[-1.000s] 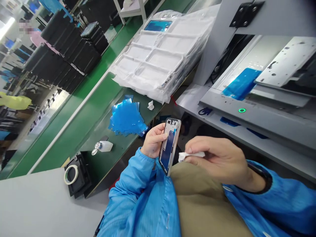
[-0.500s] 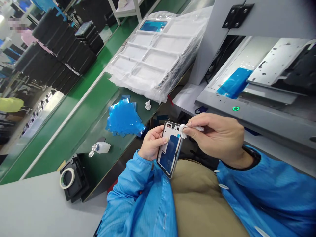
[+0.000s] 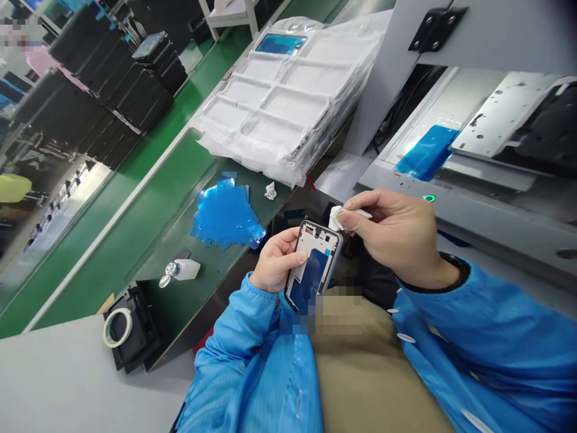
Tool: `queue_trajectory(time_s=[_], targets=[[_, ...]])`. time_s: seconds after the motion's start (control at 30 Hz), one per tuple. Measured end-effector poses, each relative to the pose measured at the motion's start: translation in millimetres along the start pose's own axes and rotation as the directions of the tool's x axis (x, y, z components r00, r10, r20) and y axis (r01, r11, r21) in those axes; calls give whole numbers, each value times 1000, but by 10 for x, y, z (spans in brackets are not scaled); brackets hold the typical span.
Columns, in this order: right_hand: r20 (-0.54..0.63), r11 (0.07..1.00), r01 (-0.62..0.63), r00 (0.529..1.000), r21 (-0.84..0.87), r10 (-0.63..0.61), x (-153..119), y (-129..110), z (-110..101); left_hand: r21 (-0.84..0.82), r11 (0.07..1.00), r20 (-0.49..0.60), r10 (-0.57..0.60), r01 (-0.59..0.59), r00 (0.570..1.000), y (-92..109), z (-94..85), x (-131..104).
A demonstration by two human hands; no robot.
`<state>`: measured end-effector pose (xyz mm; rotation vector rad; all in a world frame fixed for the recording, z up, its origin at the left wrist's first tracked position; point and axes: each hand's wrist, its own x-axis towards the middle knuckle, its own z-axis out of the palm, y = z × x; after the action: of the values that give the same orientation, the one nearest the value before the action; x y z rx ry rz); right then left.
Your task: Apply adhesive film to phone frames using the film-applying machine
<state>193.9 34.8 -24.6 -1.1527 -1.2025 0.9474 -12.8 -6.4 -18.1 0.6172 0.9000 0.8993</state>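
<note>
My left hand (image 3: 280,260) grips a phone frame (image 3: 312,264) by its left side, thumb on its face. The frame is tilted, with a dark blue panel and white areas; its lower end is blurred out. My right hand (image 3: 392,234) pinches a crumpled white wipe (image 3: 337,218) between thumb and fingers, at the frame's upper right corner. Whether the wipe touches the edge is hard to tell. Blue film pieces (image 3: 225,210) lie on the green table (image 3: 180,307) left of my hands, near a small white bottle (image 3: 187,269) with its cap flipped open.
A white compartment tray (image 3: 293,105) with one blue-covered piece (image 3: 282,44) stands behind. At the right is a grey machine (image 3: 496,210) with blue film (image 3: 428,153) and a green-lit button. Tape roll (image 3: 118,328) lies on black trays (image 3: 139,337), front left. Black stacks (image 3: 103,90) stand far left.
My right hand has moved slightly up and back from the frame with the wipe, uncovering the frame's upper right corner. My left hand still holds the frame in nearly the same place.
</note>
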Motion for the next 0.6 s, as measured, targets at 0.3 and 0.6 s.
queue_trajectory(time_s=[0.3, 0.6], targets=[[108, 896, -162, 986, 415, 128, -54, -46, -5, -5, 1000, 0, 13, -13, 1000, 18, -65, 14], [50, 977, -29, 999, 211, 19, -87, -8, 122, -59, 997, -130, 37, -45, 991, 26, 22, 177]])
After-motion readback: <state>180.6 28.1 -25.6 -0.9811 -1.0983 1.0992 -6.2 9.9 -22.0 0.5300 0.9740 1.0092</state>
